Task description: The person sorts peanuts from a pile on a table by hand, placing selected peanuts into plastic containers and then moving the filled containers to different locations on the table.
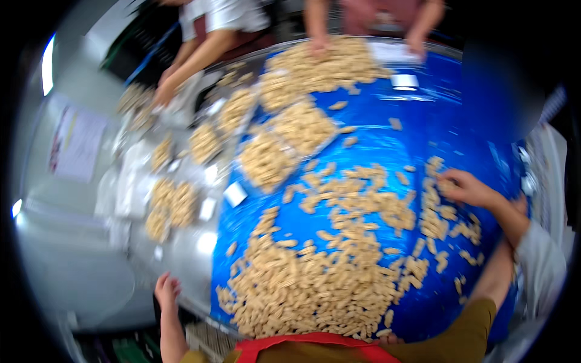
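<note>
Hands apart, clear bags of beige pieces

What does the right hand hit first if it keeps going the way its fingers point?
The right hand points left across the blue plastic sheet. Its fingertips already sit among small tan oblong pieces; further on would likely be the denser spread of those pieces. Motion blur leaves depth uncertain.

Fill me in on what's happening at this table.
A person stands over a blue sheet heaped with small tan oblong pieces. Their right hand reaches into a scatter of the pieces at the sheet's right side; their left hand rests open at the table's steel edge, off the sheet. Clear trays filled with the pieces sit at the upper left. Other people's hands work the far pile.
</note>
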Available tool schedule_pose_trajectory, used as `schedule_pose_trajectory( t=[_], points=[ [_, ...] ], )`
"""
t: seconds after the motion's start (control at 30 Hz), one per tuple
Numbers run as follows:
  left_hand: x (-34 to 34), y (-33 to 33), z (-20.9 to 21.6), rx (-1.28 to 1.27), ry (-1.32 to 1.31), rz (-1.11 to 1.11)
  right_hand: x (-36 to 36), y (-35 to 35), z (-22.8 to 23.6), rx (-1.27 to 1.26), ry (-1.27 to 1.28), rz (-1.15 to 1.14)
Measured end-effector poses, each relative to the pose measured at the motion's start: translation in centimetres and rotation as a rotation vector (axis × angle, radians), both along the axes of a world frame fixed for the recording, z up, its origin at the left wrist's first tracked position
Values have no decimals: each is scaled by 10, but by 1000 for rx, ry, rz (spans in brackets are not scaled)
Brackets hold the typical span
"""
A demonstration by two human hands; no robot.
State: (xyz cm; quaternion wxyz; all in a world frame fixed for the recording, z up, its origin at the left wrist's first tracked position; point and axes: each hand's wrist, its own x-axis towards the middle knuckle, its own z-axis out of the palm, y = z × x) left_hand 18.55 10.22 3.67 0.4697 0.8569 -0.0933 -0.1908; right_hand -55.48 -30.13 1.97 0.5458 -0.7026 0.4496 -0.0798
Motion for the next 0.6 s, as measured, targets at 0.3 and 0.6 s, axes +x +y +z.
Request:
schedule_pose_trajectory(
  t=[0.3,0.6],
  points=[
    [-18,29,-4,-63,56,-34,-189,29,-24,-113,-408,-532],
    [26,70,-27,-270,150,-21,14,80,10,-1132,437,-909]
  ],
)
